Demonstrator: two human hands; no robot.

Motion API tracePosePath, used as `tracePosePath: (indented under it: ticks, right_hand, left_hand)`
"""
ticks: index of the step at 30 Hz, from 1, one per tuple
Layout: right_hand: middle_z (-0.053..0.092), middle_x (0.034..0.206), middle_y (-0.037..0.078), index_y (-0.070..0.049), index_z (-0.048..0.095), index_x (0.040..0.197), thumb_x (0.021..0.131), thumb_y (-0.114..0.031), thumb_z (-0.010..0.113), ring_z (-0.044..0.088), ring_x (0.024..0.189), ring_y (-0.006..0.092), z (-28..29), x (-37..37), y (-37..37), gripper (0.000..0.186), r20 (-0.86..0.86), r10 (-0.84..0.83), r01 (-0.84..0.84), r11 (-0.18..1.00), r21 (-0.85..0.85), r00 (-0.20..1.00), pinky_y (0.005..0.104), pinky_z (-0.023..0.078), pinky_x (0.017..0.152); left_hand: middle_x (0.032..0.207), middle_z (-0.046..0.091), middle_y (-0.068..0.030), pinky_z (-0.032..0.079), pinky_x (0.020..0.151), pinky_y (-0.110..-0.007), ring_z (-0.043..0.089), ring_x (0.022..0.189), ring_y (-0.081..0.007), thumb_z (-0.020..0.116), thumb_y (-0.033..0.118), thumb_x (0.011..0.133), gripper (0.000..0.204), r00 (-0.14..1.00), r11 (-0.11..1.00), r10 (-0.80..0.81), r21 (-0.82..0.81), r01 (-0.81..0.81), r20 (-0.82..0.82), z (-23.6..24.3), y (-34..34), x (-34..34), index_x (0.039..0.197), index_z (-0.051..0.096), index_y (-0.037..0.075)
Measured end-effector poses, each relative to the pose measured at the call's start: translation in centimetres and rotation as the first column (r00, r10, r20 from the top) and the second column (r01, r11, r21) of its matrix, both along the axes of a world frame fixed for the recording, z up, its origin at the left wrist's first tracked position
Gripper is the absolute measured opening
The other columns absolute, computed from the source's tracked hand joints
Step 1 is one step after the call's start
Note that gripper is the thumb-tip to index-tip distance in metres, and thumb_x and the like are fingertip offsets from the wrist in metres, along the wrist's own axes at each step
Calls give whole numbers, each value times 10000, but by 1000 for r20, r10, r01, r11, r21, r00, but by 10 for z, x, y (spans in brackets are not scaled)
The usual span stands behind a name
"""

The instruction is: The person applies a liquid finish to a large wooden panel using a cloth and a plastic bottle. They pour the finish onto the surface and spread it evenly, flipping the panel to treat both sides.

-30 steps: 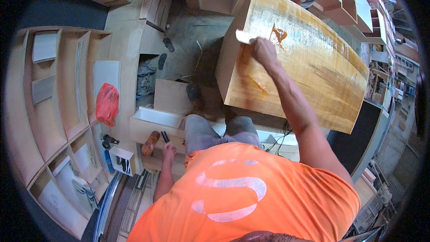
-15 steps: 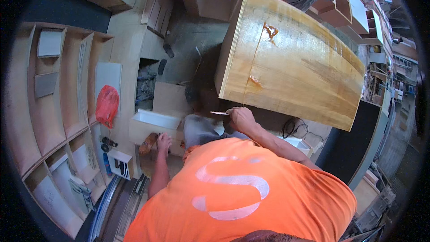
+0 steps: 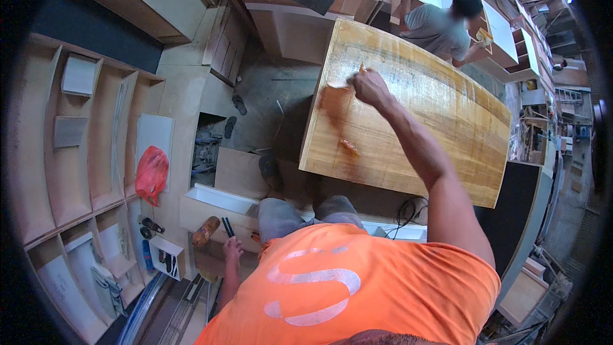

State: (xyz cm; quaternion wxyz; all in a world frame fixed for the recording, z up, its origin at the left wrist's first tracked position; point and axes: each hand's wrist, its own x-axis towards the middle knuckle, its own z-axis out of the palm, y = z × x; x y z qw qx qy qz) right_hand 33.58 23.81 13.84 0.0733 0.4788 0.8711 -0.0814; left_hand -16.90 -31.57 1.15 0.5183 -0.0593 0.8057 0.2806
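Observation:
My right hand (image 3: pixel 373 88) is closed on a flat spreader, mostly hidden beneath the fingers, and presses against the top of a large wooden panel (image 3: pixel 408 147). A reddish-brown smear of glue (image 3: pixel 335 105) lies beside that hand, and a thicker amber blob of glue (image 3: pixel 348 147) sits nearer to me. Low on the left, my left hand (image 3: pixel 234 249) is closed round a tool with two slim dark bars (image 3: pixel 228 227) sticking up; its kind is unclear. Just left of it is a clear bottle with amber contents (image 3: pixel 205 231).
Beyond the panel a co-worker in a grey shirt (image 3: pixel 437 32) holds things in both hands. A red plastic bag (image 3: pixel 152 176) lies by open wooden shelving (image 3: pixel 51 153) on the left. A black cable (image 3: pixel 408 211) loops at the panel's near edge.
My right hand has moved from my lap area forward onto the panel. The far glue puddle is now smeared out leftward. My left hand has moved nearer to me, and the two dark bars now show.

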Motion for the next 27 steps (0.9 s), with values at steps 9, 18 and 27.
tracePosePath:
  ticks: [9,18,27]
  right_hand:
    - [701,874,135,-141,725,870,779,-116,621,671,878,343,-36,101,63,140,-63,-12,8,998,-54,998,446,517,746]
    - [710,921,177,-128,734,950,711,-313,712,686,842,366,-49,73,38,303,-28,-524,506,833,-222,851,450,544,761]
    - [704,1070,79,-160,745,1003,699,-63,611,661,980,298,-40,92,1,346,-49,-27,20,991,-134,998,408,524,827]
  left_hand:
    - [887,618,-22,457,586,-273,583,723,-139,581,372,956,346,1000,1000,-2,9,2,-15,15,-30,16,1193,542,123]
    - [914,618,-36,471,600,-291,588,740,-154,572,383,955,375,999,999,-31,-12,31,22,-7,-22,36,1210,536,110]
    - [876,598,-24,472,579,-289,576,719,-146,558,388,955,390,1000,997,-11,74,12,-15,-4,-7,22,1217,530,99]
